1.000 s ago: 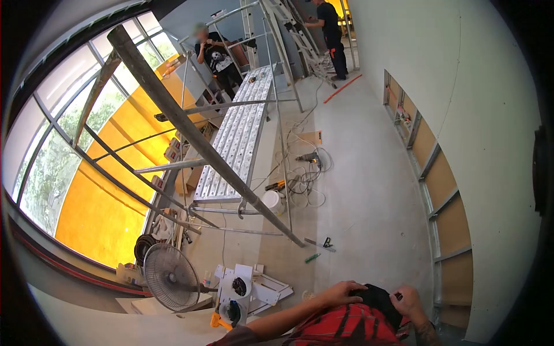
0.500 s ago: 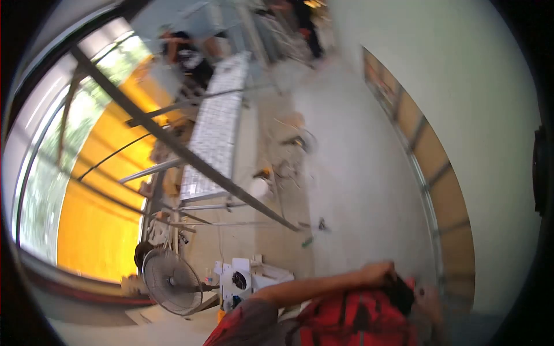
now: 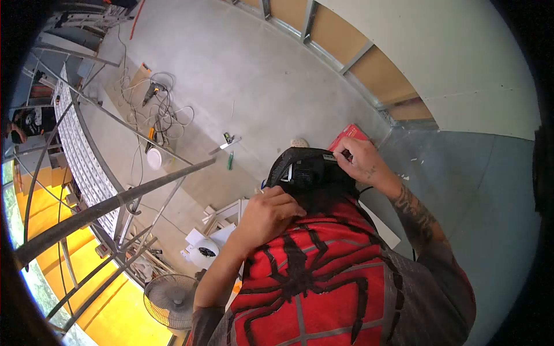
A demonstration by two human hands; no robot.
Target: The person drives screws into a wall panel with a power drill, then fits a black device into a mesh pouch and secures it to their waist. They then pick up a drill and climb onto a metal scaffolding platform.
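At my waist sits a black pouch [image 3: 306, 170] with a dark ribbed object and a pale metallic edge showing in it. My right hand [image 3: 362, 162] pinches the pouch's upper right rim, thumb and fingers closed. My left hand [image 3: 268, 214] is curled at its lower left side, against the hem of my red spider-print shirt [image 3: 311, 271]; its fingertips are turned under, and I cannot tell what they hold. A small blue and white bit pokes out beside the left knuckles. Just beyond my right hand lies a red box [image 3: 349, 137] on the floor.
Metal scaffold bars [image 3: 121, 199] cross the left side. On the floor lie a drill [image 3: 153, 92], tangled cables, a white bucket [image 3: 154, 158] and a green-handled tool [image 3: 231, 161]. A standing fan [image 3: 171, 300] is at lower left. Framed wall panels [image 3: 334, 34] run along the right.
My view has swung down and to the right, and the blur is gone. My left hand has drawn back from the pouch's far side to its near left side.
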